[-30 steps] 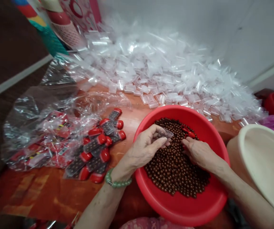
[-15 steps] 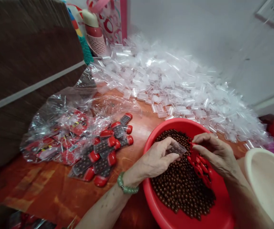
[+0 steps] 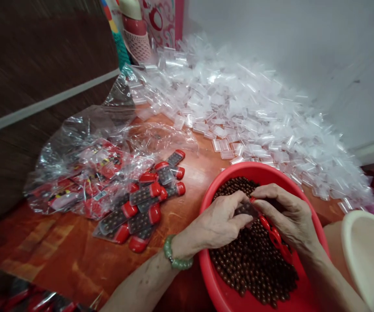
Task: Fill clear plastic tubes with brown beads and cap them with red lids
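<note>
A red basin (image 3: pixel 226 286) full of small brown balls (image 3: pixel 255 264) sits at the lower right. Over it, my left hand (image 3: pixel 219 223) pinches a small clear case of brown balls (image 3: pixel 243 209). My right hand (image 3: pixel 287 214) is curled beside it, fingers meeting the case and holding a strip of red caps (image 3: pixel 276 237) that hangs down over the balls. A green bead bracelet (image 3: pixel 177 259) is on my left wrist.
Filled red-capped cases (image 3: pixel 141 208) lie left of the basin beside a crumpled clear bag (image 3: pixel 82 160). A big heap of empty clear cases (image 3: pixel 252 117) runs along the white wall. A cream tub (image 3: pixel 369 255) stands at the right. A dark panel (image 3: pixel 37 65) rises at left.
My right hand rose from the balls with the red cap strip and closed in on the case in my left hand. The view shifted left and down.
</note>
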`<action>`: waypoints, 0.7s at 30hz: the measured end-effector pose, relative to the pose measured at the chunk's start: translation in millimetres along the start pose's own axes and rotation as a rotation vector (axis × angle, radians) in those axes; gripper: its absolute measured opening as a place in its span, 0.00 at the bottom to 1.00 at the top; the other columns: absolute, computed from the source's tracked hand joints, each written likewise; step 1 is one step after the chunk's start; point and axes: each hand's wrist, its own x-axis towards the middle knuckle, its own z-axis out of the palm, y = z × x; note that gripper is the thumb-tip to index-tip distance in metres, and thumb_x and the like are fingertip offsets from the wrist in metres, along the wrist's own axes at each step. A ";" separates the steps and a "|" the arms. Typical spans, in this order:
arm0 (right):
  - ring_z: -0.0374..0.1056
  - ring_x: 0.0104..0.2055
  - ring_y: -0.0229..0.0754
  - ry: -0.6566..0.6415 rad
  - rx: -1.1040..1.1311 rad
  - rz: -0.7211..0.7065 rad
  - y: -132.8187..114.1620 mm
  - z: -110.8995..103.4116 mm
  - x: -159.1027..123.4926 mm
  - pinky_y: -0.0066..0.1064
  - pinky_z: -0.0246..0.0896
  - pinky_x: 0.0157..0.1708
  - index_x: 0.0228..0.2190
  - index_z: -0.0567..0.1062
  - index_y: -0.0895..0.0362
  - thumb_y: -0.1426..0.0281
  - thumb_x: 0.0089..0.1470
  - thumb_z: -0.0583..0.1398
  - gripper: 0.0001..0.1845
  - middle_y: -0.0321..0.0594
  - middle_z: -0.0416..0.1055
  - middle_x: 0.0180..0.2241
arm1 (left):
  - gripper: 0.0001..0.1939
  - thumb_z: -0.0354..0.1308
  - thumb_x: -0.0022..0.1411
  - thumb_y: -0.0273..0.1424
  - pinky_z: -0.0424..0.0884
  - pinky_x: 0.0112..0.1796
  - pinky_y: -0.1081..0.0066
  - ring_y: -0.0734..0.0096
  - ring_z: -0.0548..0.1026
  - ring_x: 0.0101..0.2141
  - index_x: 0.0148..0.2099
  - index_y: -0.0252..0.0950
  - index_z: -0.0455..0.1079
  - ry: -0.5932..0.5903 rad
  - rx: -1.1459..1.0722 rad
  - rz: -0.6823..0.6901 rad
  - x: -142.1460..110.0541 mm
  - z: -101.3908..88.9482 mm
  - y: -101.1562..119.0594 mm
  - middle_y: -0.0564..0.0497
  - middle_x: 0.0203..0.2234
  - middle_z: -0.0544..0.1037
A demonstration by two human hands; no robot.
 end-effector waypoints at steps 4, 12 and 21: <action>0.74 0.45 0.44 -0.017 0.144 0.053 3.8 -3.3 -3.0 0.36 0.72 0.45 0.40 0.81 0.48 0.69 0.58 0.63 0.08 0.40 0.79 0.41 | 0.06 0.53 0.64 0.30 0.71 0.38 0.65 0.67 0.75 0.34 0.43 0.35 0.66 -0.007 -0.122 -0.009 1.3 1.6 -3.6 0.50 0.32 0.76; 0.73 0.41 0.42 0.237 0.124 0.109 0.7 16.9 -9.9 0.35 0.72 0.43 0.32 0.81 0.51 0.71 0.54 0.67 0.02 0.39 0.77 0.38 | 0.11 0.53 0.64 0.32 0.73 0.39 0.63 0.65 0.75 0.36 0.47 0.34 0.67 0.000 -0.138 -0.043 0.3 0.8 0.4 0.47 0.34 0.76; 0.72 0.38 0.41 0.285 0.094 0.090 0.5 20.7 -13.0 0.34 0.70 0.39 0.31 0.80 0.52 0.71 0.54 0.66 0.02 0.40 0.75 0.37 | 0.08 0.52 0.65 0.32 0.72 0.38 0.65 0.65 0.75 0.35 0.44 0.35 0.67 -0.010 -0.119 -0.022 -0.5 -0.2 0.1 0.48 0.33 0.76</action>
